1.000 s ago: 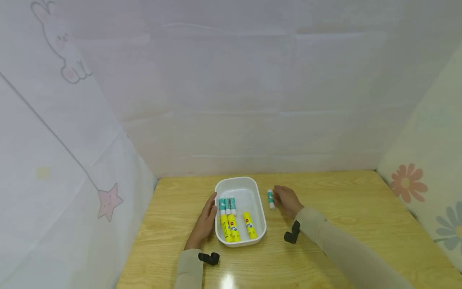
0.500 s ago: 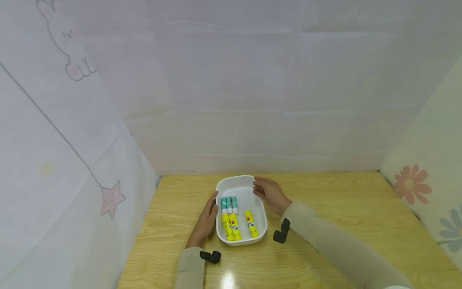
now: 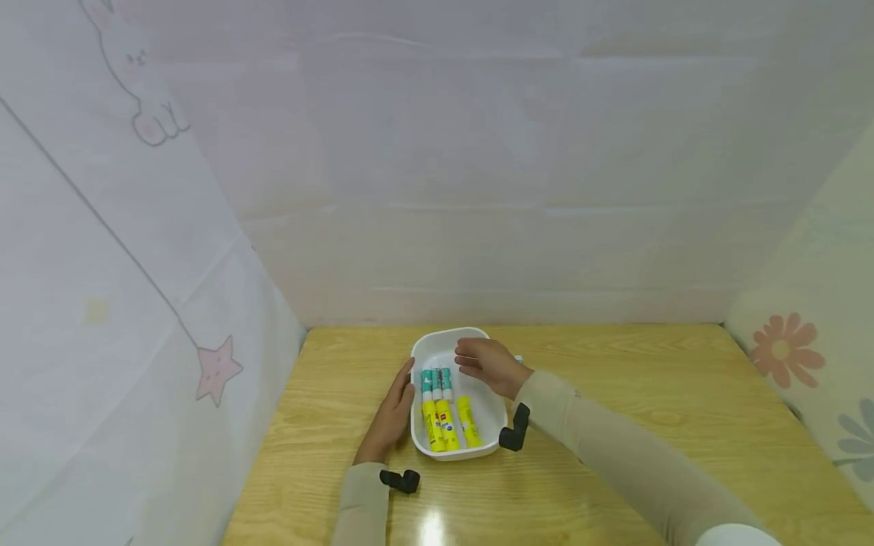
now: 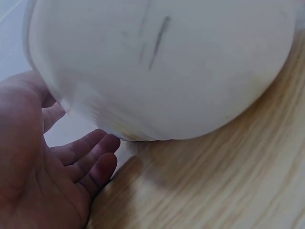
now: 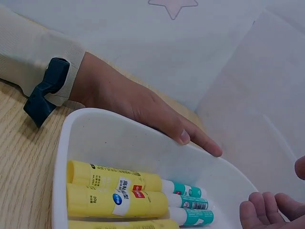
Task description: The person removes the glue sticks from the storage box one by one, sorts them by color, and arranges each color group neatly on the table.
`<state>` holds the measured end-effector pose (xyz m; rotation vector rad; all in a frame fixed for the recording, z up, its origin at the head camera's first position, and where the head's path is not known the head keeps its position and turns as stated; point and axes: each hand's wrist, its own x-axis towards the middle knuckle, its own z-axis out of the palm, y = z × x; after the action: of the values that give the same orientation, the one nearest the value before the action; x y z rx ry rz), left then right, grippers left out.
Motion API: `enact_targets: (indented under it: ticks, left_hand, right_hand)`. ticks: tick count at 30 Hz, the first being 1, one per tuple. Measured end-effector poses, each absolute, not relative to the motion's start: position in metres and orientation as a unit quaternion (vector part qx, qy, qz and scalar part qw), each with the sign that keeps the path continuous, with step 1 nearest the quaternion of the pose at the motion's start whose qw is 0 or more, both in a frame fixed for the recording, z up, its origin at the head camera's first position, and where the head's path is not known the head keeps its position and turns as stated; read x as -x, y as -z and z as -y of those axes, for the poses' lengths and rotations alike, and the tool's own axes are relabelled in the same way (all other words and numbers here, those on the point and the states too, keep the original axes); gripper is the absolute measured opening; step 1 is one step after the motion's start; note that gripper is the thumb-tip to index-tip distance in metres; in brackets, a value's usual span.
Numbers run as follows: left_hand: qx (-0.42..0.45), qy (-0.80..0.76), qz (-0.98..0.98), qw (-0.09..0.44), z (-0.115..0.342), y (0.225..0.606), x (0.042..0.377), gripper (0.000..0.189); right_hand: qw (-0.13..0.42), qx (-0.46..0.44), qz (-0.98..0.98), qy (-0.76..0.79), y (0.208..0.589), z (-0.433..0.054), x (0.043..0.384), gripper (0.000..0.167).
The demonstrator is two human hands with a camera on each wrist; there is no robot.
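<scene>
A white plastic tray (image 3: 493,436) stands on the wooden table. Inside it lie three yellow glue sticks (image 3: 444,425) at the near end and three smaller teal-and-white glue sticks (image 3: 436,384) beyond them. My left hand (image 3: 393,413) rests along the tray's left outer wall, fingers fairly straight at the rim. In the left wrist view, that hand's fingers (image 4: 83,155) lie beside the white wall. Over the tray's far right part is my right hand (image 3: 493,366), fingers loosely bent and holding nothing. Another glue stick's tip (image 3: 519,359) peeks out behind it on the table.
The wooden table (image 3: 649,402) extends to both sides of the tray. White cloth (image 3: 505,174) with printed figures hangs at the back and sides. Black wrist mounts (image 3: 515,428) sit on both sleeves.
My right hand has left the teal glue stick beside the tray and moved left over the tray. The rightmost yellow glue stick has rolled slightly left. My left hand stays at the tray.
</scene>
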<state>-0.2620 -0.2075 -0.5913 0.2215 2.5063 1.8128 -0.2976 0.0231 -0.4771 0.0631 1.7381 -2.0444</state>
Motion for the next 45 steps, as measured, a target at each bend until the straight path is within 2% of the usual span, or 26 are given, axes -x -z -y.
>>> enact_targets:
  ticks: [7, 12, 18, 27, 33, 37, 45]
  left_hand:
    - [-0.071, -0.586, -0.807, 0.021, 0.208, 0.593, 0.264, 0.049]
    - [-0.074, -0.589, -0.805, 0.019, 0.209, 0.595, 0.264, 0.049]
    - [-0.074, -0.588, -0.805, 0.026, 0.207, 0.595, 0.264, 0.049]
    - [-0.080, -0.596, -0.799, 0.033, 0.202, 0.572, 0.253, 0.050]
    - [-0.069, -0.585, -0.808, 0.025, 0.204, 0.586, 0.261, 0.049]
    - [-0.065, -0.588, -0.805, 0.028, 0.205, 0.587, 0.263, 0.049]
    - [-0.089, -0.584, -0.806, 0.038, 0.203, 0.558, 0.249, 0.051]
  right_hand:
    - [0.246, -0.057, -0.652, 0.716, 0.490, -0.013, 0.298, 0.048]
    - [0.261, -0.087, -0.663, 0.696, 0.500, -0.006, 0.295, 0.052]
    - [0.260, -0.114, -0.657, 0.698, 0.508, -0.005, 0.294, 0.051]
    - [0.258, -0.120, -0.657, 0.698, 0.518, -0.003, 0.301, 0.053]
    - [0.250, -0.120, -0.666, 0.693, 0.523, 0.002, 0.306, 0.059]
    - [0.248, -0.113, -0.665, 0.696, 0.523, 0.005, 0.307, 0.056]
    - [0.248, -0.107, -0.673, 0.688, 0.527, 0.011, 0.309, 0.050]
